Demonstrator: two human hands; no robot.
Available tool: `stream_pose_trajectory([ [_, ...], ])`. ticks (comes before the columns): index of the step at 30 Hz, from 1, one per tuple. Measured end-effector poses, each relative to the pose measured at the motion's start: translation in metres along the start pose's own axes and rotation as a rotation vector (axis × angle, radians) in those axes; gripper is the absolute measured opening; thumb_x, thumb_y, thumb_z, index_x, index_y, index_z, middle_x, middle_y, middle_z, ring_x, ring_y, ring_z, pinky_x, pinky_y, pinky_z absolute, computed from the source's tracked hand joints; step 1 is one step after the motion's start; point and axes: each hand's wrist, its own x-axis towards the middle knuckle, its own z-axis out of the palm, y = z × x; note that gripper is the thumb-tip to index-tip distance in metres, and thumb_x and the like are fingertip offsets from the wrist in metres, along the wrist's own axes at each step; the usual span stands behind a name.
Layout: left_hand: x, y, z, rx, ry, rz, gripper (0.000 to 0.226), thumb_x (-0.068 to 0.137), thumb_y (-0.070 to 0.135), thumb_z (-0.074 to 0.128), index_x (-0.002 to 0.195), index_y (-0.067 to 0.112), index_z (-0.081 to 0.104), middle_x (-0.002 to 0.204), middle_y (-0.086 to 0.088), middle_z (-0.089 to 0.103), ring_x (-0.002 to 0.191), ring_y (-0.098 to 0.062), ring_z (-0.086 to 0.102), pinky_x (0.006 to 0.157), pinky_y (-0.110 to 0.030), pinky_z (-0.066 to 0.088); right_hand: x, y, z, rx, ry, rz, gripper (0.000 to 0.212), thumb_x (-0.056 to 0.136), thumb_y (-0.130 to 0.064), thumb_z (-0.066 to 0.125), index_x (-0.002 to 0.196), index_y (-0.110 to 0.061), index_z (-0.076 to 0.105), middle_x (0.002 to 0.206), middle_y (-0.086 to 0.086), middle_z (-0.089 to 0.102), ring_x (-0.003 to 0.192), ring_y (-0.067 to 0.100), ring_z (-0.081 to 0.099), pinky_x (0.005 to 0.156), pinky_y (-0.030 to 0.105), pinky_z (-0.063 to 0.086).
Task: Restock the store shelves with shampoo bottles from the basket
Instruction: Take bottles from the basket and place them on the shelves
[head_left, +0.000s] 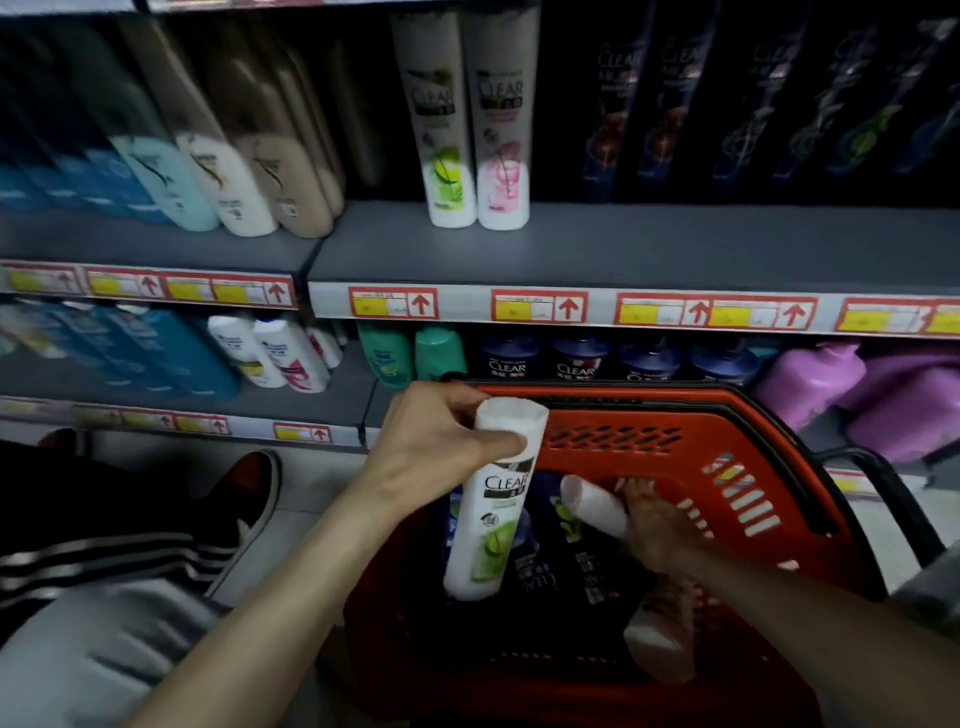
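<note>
- Shampoo bottles stand in rows on the grey metal store shelves, which fill the upper part of the view. Red-and-yellow price tags line the front edges.
- The red plastic slotted basket sits low in front of the shelves, below the lower shelf's edge.
- A row of tall dark navy bottles stands at the back of the upper shelf, on the right.
- Two tall white shelf bottles stand upright and touching near the front of the upper shelf. The green-labelled one is on the left and the pink-labelled one on the right.
- A white shampoo bottle with a green label hangs tilted over the basket's left side, flat end up.
- Dark basket bottles lie inside the basket. A pink-tinted white bottle lies near its front.
- The left hand grips the white shampoo bottle with a green label, with fingers and thumb wrapped round its upper end.
- The right hand reaches into the basket and, though blurred, appears closed round a second white bottle that lies slanted there.
</note>
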Motion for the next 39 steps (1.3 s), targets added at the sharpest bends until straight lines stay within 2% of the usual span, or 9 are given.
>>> stream_pose_trajectory([
  [3, 0.009, -0.002, -0.01, -0.246, 0.048, -0.037, 0.031, 0.055, 0.038, 0.09, 0.085, 0.038, 0.082, 0.09, 0.006, 0.081, 0.086, -0.013, 0.078, 0.078, -0.036, 0.063, -0.003, 0.0, -0.002, 0.132, -0.05, -0.016, 0.069, 0.089, -0.03, 0.075, 0.149, -0.015, 0.044, 0.146, 0.011, 0.053, 0.131, 0.03, 0.055, 0.105, 0.036, 0.045],
  [7, 0.015, -0.004, -0.015, -0.518, 0.002, -0.132, 0.026, 0.07, 0.021, 0.089, 0.095, 0.018, 0.083, 0.101, -0.008, 0.08, 0.095, -0.023, 0.077, 0.076, -0.042, 0.064, -0.016, -0.019, -0.032, 0.34, -0.13, -0.073, 0.051, 0.091, -0.023, 0.075, 0.135, -0.029, 0.051, 0.124, -0.002, 0.064, 0.106, 0.014, 0.06, 0.074, 0.015, 0.048],
  [9, 0.017, -0.001, -0.013, -0.573, -0.009, -0.146, 0.018, 0.081, 0.013, 0.084, 0.099, 0.012, 0.082, 0.103, -0.01, 0.08, 0.1, -0.024, 0.076, 0.084, -0.049, 0.062, -0.026, -0.037, -0.054, 0.47, -0.2, -0.125, 0.048, 0.09, -0.022, 0.075, 0.132, -0.029, 0.053, 0.122, -0.005, 0.067, 0.113, 0.015, 0.062, 0.087, 0.018, 0.052],
  [13, 0.025, 0.007, -0.017, -0.75, 0.109, -0.146, 0.007, 0.089, 0.009, 0.073, 0.092, 0.006, 0.078, 0.091, -0.012, 0.076, 0.091, -0.028, 0.073, 0.075, -0.044, 0.062, -0.055, -0.06, -0.092, 1.086, -0.387, -0.15, 0.044, 0.098, -0.01, 0.062, 0.142, -0.016, 0.057, 0.136, 0.011, 0.067, 0.13, 0.033, 0.06, 0.116, 0.051, 0.04],
  [19, 0.031, 0.013, -0.029, -0.87, 0.198, 0.026, 0.014, 0.093, 0.015, 0.07, 0.096, 0.005, 0.08, 0.1, -0.014, 0.077, 0.09, -0.027, 0.073, 0.088, -0.042, 0.059, -0.096, -0.08, -0.134, 1.546, -0.568, -0.307, 0.041, 0.1, -0.025, 0.057, 0.134, -0.004, 0.06, 0.124, 0.018, 0.064, 0.111, 0.034, 0.062, 0.103, 0.049, 0.05],
  [23, 0.025, 0.014, -0.028, -0.722, 0.19, 0.099, 0.015, 0.095, 0.02, 0.068, 0.096, 0.015, 0.083, 0.103, -0.011, 0.08, 0.092, -0.024, 0.077, 0.079, -0.035, 0.06, -0.108, -0.1, -0.141, 1.564, -0.39, -0.38, 0.038, 0.09, -0.004, 0.065, 0.128, 0.002, 0.059, 0.115, 0.02, 0.067, 0.103, 0.033, 0.067, 0.098, 0.048, 0.056],
  [28, 0.022, 0.024, -0.024, -0.668, 0.262, 0.159, 0.014, 0.1, 0.012, 0.065, 0.104, 0.013, 0.078, 0.103, -0.011, 0.08, 0.093, -0.025, 0.075, 0.084, -0.041, 0.058, -0.108, -0.121, -0.142, 1.49, -0.133, -0.409, 0.046, 0.086, 0.013, 0.059, 0.131, 0.009, 0.056, 0.128, 0.028, 0.066, 0.118, 0.04, 0.064, 0.107, 0.049, 0.049],
  [34, 0.026, 0.06, -0.046, -0.552, 0.272, 0.331, 0.022, 0.104, 0.012, 0.059, 0.121, 0.02, 0.07, 0.111, 0.003, 0.078, 0.105, -0.013, 0.072, 0.085, -0.027, 0.058, -0.106, -0.134, -0.18, 1.46, 0.15, -0.45, 0.04, 0.087, 0.014, 0.063, 0.125, 0.002, 0.065, 0.12, 0.02, 0.073, 0.107, 0.029, 0.07, 0.087, 0.032, 0.058],
  [39, 0.051, 0.11, -0.085, -0.456, 0.271, 0.441, 0.028, 0.106, 0.013, 0.054, 0.133, 0.008, 0.061, 0.121, -0.009, 0.073, 0.11, -0.022, 0.07, 0.094, -0.041, 0.058, -0.099, -0.163, -0.24, 1.392, 0.299, -0.51, 0.04, 0.091, 0.011, 0.064, 0.125, -0.011, 0.068, 0.113, 0.007, 0.077, 0.103, 0.021, 0.071, 0.087, 0.034, 0.057],
])
